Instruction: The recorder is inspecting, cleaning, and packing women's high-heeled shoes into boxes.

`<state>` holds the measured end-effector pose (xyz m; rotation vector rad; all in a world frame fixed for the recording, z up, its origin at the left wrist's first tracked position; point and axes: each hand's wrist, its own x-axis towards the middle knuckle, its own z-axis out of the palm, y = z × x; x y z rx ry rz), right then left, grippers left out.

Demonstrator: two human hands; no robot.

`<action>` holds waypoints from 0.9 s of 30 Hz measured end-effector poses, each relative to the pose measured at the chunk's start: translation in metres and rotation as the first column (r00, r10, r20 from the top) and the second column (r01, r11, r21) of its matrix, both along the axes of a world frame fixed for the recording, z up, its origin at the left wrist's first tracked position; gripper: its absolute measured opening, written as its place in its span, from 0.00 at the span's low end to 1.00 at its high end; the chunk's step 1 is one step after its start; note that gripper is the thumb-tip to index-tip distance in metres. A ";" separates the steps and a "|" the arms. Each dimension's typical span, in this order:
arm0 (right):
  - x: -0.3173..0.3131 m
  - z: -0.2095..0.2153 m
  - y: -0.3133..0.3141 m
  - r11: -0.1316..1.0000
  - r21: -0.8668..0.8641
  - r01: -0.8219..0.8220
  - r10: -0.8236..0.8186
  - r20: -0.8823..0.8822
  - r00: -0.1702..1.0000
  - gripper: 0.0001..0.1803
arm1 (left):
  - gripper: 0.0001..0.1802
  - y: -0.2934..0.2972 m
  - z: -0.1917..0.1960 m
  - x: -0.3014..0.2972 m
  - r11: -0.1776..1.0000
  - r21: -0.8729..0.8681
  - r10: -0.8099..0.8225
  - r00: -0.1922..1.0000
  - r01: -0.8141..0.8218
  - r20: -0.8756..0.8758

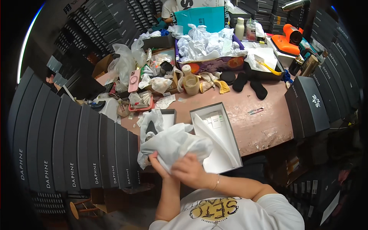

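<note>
The white wrapped bundle (168, 142) is positioned at the near edge of the pink surface (268, 126), directly in front of the worker. The left hand (160, 165) holds the bundle from the near left side, fingers closed on the wrapping. The right hand (189, 170) lies against the near right side, fingers curled; blur obscures the fingertips, so whether it grips cannot be told. An open box (225, 132) is located just right of the bundle and contains a white sheet (212, 136) and small white cards (216, 121). A second box (169, 117), partly hidden, is located behind the bundle. Small snips (255, 111) lie farther right. A row of dark boxes (69, 142) stands at left. At the far side, a carton (214, 66) holds crumpled paper (207, 42).
</note>
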<state>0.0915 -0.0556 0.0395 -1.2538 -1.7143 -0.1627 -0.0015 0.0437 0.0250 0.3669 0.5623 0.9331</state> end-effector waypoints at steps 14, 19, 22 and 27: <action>0.068 0.027 -0.016 0.618 -0.478 -0.625 0.204 -0.670 0.714 0.49 | 0.38 0.021 0.021 -0.017 0.982 0.186 -0.004 0.983 0.039 -0.183; 0.052 -0.005 -0.024 0.788 0.056 -0.613 -0.075 -0.980 -0.187 0.38 | 0.57 0.008 0.030 0.001 0.740 0.559 -0.276 0.927 0.375 -0.256; 0.052 0.004 -0.033 0.836 0.135 -0.531 -0.042 -0.951 -0.308 0.33 | 0.70 -0.034 -0.009 0.003 0.675 0.589 -0.284 0.893 0.445 -0.349; 0.050 -0.016 -0.049 0.809 -0.462 -0.362 -0.186 -0.787 0.589 0.32 | 0.30 -0.051 -0.025 0.033 0.988 0.010 -0.153 0.981 0.155 -0.116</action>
